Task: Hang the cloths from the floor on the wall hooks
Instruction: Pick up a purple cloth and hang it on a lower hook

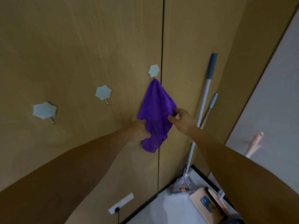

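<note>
Cloth: purple cloth (155, 110) hangs by its top corner from the right hook (154, 71) and lies flat against the wall (80, 46), with its lower end bunched.
Cloth place: far right of the hook row, just left of the dark vertical seam (162, 46) between two wall panels; its bottom tip crosses the seam.
Left hand: left hand (139, 130) grips the cloth's lower left edge, its fingers curled into the fabric.
Right hand: right hand (182, 120) pinches the cloth's right edge between thumb and fingers, a little higher than the left hand.
Arms: both are bare and reach up from the near edge towards the cloth.
Hooks: three pale blue star-shaped pads step down the wall from right to left.
Middle hook: middle hook (103, 92) has its metal prong showing below the pad.
Left hook: left hook (44, 110) is the same, lowest in the row and well apart from the cloth.
Handles: a long pole (204, 97) with a dark grip leans in the corner right of the cloth, with a shorter pole (210, 107) just beside it.
Socket: white socket (121, 202) sits low on the wall, a dark plug in it.
Floor: pale floor (174, 206) at near right carries what looks like a flat mop head (202, 201), though blur makes this uncertain.
</note>
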`<state>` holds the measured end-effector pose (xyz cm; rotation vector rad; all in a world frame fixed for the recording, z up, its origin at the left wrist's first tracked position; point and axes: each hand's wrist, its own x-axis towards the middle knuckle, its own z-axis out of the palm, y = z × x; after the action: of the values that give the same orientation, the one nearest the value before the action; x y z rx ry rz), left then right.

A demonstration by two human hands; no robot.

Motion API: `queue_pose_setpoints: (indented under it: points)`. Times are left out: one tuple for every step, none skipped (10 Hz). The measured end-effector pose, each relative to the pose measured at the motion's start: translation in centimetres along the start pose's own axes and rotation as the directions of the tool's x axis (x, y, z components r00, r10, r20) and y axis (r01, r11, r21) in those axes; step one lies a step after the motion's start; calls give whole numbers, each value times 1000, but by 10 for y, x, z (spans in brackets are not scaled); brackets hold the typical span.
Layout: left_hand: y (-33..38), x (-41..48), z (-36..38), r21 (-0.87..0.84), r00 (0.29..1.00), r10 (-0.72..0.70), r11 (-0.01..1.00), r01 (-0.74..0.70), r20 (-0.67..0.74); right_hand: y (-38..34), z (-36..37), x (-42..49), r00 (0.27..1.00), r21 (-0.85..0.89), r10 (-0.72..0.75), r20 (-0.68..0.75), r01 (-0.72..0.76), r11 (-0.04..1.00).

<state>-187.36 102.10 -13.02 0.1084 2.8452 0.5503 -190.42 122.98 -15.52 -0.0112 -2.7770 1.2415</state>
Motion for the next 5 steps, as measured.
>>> queue_pose_setpoints:
  points:
    - [-17,-20,20,-92,980,164,984,-154,114,22,5,-41,967,-140,229,116,-212,967]
    - [-27,-30,47,127,975,131,980,-155,180,40,17,-90,928,-161,351,127,-330,930]
    - [-32,-49,79,240,945,200,934,-263,257,50,38,-147,900,-116,428,78,-418,901]
    - [-42,-67,119,219,887,266,905,-365,378,65,63,-209,866,-126,495,75,-484,866]
    - [-44,-98,163,96,802,301,910,-403,516,91,79,-277,756,-188,637,147,-611,769]
